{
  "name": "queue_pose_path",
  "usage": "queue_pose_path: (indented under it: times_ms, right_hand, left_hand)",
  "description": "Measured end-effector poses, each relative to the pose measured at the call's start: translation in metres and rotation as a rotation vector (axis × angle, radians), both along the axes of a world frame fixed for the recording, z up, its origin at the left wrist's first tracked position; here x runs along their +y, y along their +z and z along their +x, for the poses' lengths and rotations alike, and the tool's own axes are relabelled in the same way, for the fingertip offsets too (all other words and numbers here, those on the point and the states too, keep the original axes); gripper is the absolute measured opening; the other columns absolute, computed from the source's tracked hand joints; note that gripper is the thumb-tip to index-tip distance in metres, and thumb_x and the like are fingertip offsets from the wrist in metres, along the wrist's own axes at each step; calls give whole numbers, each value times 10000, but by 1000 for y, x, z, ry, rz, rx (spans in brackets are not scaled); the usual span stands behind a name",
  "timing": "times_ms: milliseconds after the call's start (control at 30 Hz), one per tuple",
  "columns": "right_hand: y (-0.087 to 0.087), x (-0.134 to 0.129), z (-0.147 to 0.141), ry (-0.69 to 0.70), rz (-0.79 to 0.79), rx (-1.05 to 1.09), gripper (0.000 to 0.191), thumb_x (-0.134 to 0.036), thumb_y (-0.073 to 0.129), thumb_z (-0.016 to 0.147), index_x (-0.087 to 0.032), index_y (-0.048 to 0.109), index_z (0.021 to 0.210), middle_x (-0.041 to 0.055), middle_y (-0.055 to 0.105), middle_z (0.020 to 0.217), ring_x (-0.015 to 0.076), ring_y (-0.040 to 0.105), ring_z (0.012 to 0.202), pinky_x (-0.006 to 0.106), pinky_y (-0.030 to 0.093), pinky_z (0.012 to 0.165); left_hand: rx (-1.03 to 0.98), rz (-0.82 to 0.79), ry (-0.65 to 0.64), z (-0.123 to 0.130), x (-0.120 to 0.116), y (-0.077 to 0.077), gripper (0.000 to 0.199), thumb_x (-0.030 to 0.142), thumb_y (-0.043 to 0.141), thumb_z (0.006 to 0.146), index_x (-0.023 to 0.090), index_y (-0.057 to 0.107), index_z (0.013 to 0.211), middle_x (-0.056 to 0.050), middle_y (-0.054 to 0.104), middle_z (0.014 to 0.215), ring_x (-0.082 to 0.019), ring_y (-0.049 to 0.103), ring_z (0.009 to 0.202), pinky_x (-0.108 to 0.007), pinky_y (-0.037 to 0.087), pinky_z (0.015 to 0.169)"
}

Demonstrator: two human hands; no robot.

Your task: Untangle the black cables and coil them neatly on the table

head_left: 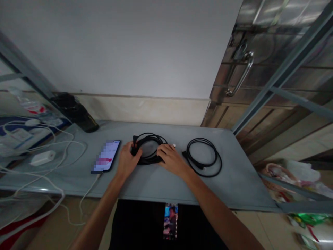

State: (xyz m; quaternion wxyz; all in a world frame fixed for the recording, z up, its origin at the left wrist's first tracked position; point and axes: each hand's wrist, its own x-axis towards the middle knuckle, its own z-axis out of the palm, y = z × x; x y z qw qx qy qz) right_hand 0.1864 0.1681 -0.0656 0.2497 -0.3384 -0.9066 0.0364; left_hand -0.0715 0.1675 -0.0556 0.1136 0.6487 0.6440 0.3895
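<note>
A thick coil of black cable (148, 161) lies on the grey tabletop (156, 180), with a black connector end standing up at its left side. My left hand (129, 156) is closed around the coil's left side near that connector. On the right side of the same coil, my right hand (169, 157) has its fingers curled over the strands. A small pale tip shows just beyond my right fingers. Right of my right hand lies a second, thinner coil of black cable (220, 163), untouched, with its connector ends resting inside and beside the loop.
Left of the coil lies a lit phone (106, 156) with a white cord. A black bottle (78, 113), a white charger (43, 158), tangled white cables and a clear plastic bottle (39, 109) are farther left. Another lit screen (170, 221) rests on my lap. Metal frame bars flank the table.
</note>
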Motion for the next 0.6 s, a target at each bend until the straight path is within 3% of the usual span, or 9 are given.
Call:
queue_pose_path:
  times_ms: [133, 267, 367, 467, 533, 600]
  right_hand:
    - [-8, -2, 1, -9, -55, 61, 203, -193, 805, 1038, -224, 693, 1204, 101, 691, 1353, 264, 617, 1355, 451, 503, 1164]
    - [-9, -4, 3, -42, -75, 123, 257, -88, 807, 986, -235, 727, 1181, 114, 642, 1474, 299, 536, 1489, 510, 446, 1245]
    - [-10, -2, 4, -77, -89, 180, 297, -53, 812, 958, -242, 752, 1178, 129, 600, 1532, 320, 497, 1533, 558, 425, 1269]
    - [-10, -1, 4, -96, -119, 222, 304, -52, 814, 953, -244, 759, 1182, 124, 597, 1527, 322, 509, 1512, 556, 451, 1262]
    - [-9, -1, 3, -107, -148, 258, 291, -79, 823, 962, -246, 755, 1190, 118, 604, 1503, 314, 532, 1480, 525, 487, 1248]
    - [-8, 0, 3, -119, -171, 307, 280, -149, 855, 974, -246, 743, 1212, 121, 609, 1479, 311, 552, 1454, 513, 508, 1243]
  left_hand:
    - [19, 118, 58, -4, -1, -15, 548, 435, 703, 939, 172, 628, 1414, -182, 710, 1319, -391, 666, 1273, -595, 528, 1159]
    - [49, 218, 70, 1, -11, -6, 584, 448, 709, 1000, 186, 599, 1510, -197, 664, 1415, -399, 609, 1383, -604, 486, 1218]
    - [136, 249, -111, 10, -21, 3, 443, 441, 690, 1046, 241, 687, 1441, -170, 694, 1453, -389, 599, 1427, -600, 405, 1286]
    - [185, 135, -413, 18, -26, 3, 375, 471, 743, 1029, 288, 780, 1354, -136, 780, 1352, -373, 691, 1306, -560, 466, 1227]
    - [198, 77, -495, 20, -25, -1, 320, 492, 763, 1026, 305, 835, 1276, -126, 814, 1283, -364, 728, 1231, -551, 494, 1190]
    - [188, 61, -494, 19, -23, -5, 277, 486, 744, 1047, 318, 861, 1233, -117, 829, 1252, -351, 746, 1179, -551, 507, 1169]
